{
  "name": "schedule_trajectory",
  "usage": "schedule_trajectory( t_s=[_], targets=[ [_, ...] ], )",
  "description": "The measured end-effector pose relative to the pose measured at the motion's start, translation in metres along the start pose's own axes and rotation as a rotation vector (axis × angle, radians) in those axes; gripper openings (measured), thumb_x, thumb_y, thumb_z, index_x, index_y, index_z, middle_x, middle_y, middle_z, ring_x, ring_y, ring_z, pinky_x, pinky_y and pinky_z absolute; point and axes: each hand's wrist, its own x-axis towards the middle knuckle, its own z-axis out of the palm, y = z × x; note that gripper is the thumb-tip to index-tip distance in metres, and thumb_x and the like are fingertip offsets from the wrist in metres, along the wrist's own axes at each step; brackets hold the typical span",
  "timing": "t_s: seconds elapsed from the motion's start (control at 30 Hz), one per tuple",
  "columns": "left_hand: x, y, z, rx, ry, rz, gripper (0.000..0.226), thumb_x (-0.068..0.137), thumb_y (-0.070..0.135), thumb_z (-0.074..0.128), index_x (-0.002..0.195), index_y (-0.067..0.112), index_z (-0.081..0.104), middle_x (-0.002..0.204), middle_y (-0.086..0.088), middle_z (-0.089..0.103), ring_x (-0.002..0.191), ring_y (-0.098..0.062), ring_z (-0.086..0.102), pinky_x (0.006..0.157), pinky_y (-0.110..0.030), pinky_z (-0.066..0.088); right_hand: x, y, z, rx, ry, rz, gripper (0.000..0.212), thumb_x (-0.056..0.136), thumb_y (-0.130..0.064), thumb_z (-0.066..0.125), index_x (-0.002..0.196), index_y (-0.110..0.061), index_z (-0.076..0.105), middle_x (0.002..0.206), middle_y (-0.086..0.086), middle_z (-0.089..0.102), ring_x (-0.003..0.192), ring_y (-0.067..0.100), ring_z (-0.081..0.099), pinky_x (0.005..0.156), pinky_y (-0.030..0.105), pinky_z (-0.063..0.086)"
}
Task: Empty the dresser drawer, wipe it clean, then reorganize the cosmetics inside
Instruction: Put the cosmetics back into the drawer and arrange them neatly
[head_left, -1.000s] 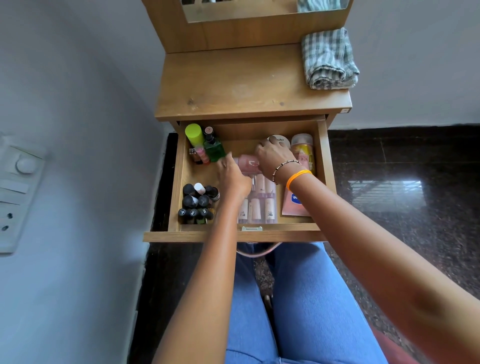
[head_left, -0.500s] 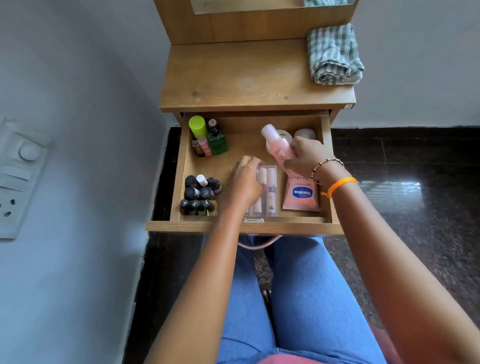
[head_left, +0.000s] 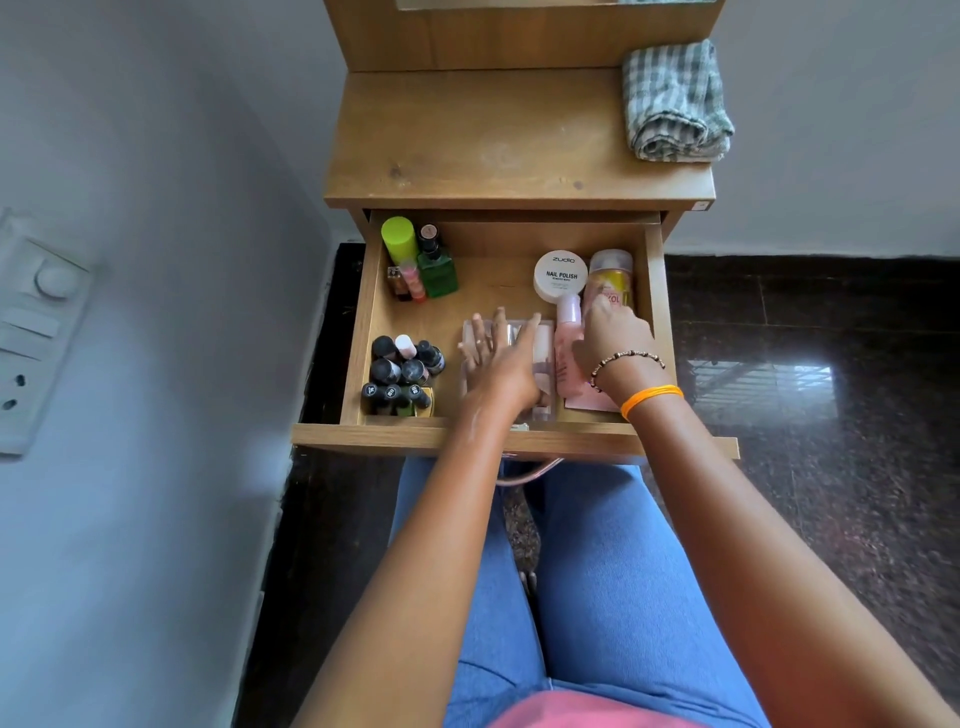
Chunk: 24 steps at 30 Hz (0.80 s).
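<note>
Wooden drawer open, cosmetics grouped inside: this looks like the reorganizing step, near its end.

Using the drawer as landmark: the left hand lies flat, fingers straight, on the clear case at front centre. The right hand rests beside the pink bottle at front right; whether its fingers grip the bottle I cannot tell. Dark polish bottles cluster front left, the white jar and yellow bottle sit back right, green bottles back left. The cloth lies folded on the dresser top above. Next, I judge, the bottle needs settling and the drawer closing.
</note>
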Motion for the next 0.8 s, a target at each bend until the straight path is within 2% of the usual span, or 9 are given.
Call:
schedule_trajectory(
  t_s=[0.1,0.23,0.3,0.37,0.43,0.53,0.63,0.7,0.8],
  targets=[
    [0.0,0.004,0.002,0.032,-0.015,0.06,0.106,0.081,0.019,0.071,0.151,0.028,-0.008,0.154,-0.006,-0.029,0.139,-0.032,-0.031,0.116,-0.052,-0.012,0.001,-0.004,0.001,-0.025,-0.017,-0.034,0.033,0.094,-0.018,0.045,0.122,-0.001,0.041,0.122,0.025,0.052,0.112,0.042,0.054,0.086,0.043,0.046],
    [0.003,0.004,0.007,0.042,-0.01,0.16,0.114,0.074,0.027,0.078,0.151,0.029,-0.006,0.158,-0.005,-0.019,0.14,-0.031,-0.031,0.114,-0.054,-0.015,0.005,-0.007,0.0,-0.048,-0.059,-0.032,0.029,0.091,-0.012,0.05,0.118,-0.002,0.049,0.12,0.022,0.056,0.111,0.04,0.056,0.084,0.041,0.048],
    [0.003,0.003,0.007,0.053,0.01,0.166,0.109,0.075,0.026,0.076,0.151,0.03,-0.002,0.159,-0.005,-0.014,0.141,-0.03,-0.029,0.114,-0.055,-0.015,0.006,-0.001,-0.002,-0.067,0.005,-0.055,0.023,0.09,-0.012,0.051,0.112,-0.005,0.055,0.115,0.02,0.059,0.107,0.039,0.058,0.079,0.039,0.048],
    [0.004,0.004,0.007,0.049,0.02,0.161,0.105,0.078,0.029,0.074,0.151,0.03,-0.003,0.159,-0.005,-0.013,0.142,-0.03,-0.027,0.114,-0.054,-0.015,0.007,0.007,-0.003,-0.091,0.154,-0.09,0.02,0.089,-0.009,0.048,0.107,-0.007,0.056,0.113,0.019,0.059,0.1,0.04,0.06,0.072,0.036,0.045],
    [0.004,0.005,0.007,0.028,0.017,0.153,0.105,0.08,0.035,0.071,0.15,0.033,-0.007,0.159,-0.005,-0.013,0.142,-0.03,-0.027,0.114,-0.056,-0.015,0.007,0.012,0.0,-0.153,0.236,-0.115,0.022,0.091,-0.009,0.047,0.112,-0.007,0.053,0.121,0.017,0.051,0.1,0.038,0.06,0.07,0.037,0.043],
    [0.006,0.005,0.009,0.026,0.008,0.161,0.098,0.083,0.038,0.067,0.148,0.041,-0.006,0.159,-0.004,-0.014,0.141,-0.031,-0.028,0.112,-0.059,-0.016,0.013,0.015,0.012,-0.241,0.214,-0.122,0.03,0.094,-0.013,0.047,0.123,-0.008,0.046,0.138,0.018,0.033,0.102,0.037,0.055,0.067,0.037,0.037],
    [0.009,0.004,0.01,0.017,0.012,0.176,0.089,0.084,0.043,0.064,0.149,0.042,0.003,0.16,-0.003,-0.011,0.142,-0.032,-0.026,0.111,-0.06,-0.017,0.021,0.013,0.014,-0.256,0.187,-0.095,0.047,0.094,-0.016,0.047,0.138,-0.01,0.031,0.146,0.022,0.022,0.109,0.039,0.052,0.075,0.037,0.042],
    [0.009,0.005,0.009,0.007,0.028,0.19,0.086,0.084,0.041,0.065,0.149,0.04,0.008,0.16,-0.002,-0.006,0.143,-0.032,-0.022,0.112,-0.061,-0.014,0.027,0.011,0.009,-0.248,0.144,-0.084,0.057,0.094,-0.017,0.048,0.143,-0.008,0.021,0.144,0.024,0.023,0.111,0.04,0.053,0.084,0.04,0.046],
    [0.009,0.005,0.009,-0.012,0.08,0.216,0.086,0.082,0.032,0.069,0.149,0.034,0.016,0.159,-0.003,0.007,0.146,-0.031,-0.013,0.113,-0.062,-0.007,0.043,0.011,0.004,-0.226,0.09,-0.1,0.064,0.091,-0.02,0.048,0.144,-0.003,0.017,0.143,0.022,0.028,0.114,0.039,0.053,0.089,0.043,0.045]
  ],
)
